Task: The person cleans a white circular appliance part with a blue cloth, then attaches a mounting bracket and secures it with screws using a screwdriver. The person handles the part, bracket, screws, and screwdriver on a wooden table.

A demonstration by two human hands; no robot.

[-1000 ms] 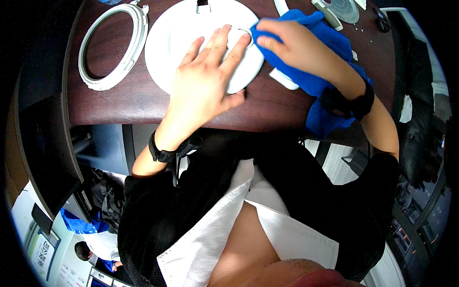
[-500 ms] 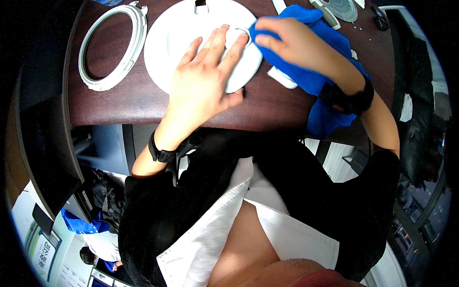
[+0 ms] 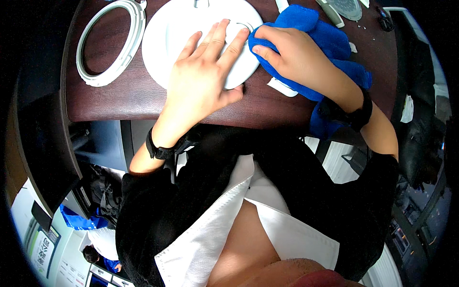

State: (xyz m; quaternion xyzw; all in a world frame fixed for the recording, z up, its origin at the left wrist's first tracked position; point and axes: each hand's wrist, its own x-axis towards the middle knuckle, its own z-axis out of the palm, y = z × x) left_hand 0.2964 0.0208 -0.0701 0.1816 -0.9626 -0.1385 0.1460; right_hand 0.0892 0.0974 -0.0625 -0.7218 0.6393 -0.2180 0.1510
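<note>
A round white plastic disc (image 3: 158,52) with a notch at its far edge lies on the dark brown table. My left hand (image 3: 203,67) rests on it with fingers spread, thumb toward the near right rim. A blue cloth (image 3: 330,40) is bunched in my right hand (image 3: 291,50), whose fingers close round one end of it, pressed to the disc's right edge. The rest of the cloth trails under my right forearm and over the table's front edge. Part of a white flat piece (image 3: 282,87) shows from beneath the cloth.
A white ring-shaped frame (image 3: 91,80) lies left of the disc. At the far right are a grey-white part (image 3: 330,12), a translucent round piece (image 3: 345,8) and a small black object (image 3: 384,20). Another person (image 3: 103,248) is in the background at lower left.
The cloth's bunched end stays at the disc's right rim as my right hand shifts slightly nearer and grips it more compactly. My left hand stays spread on the disc.
</note>
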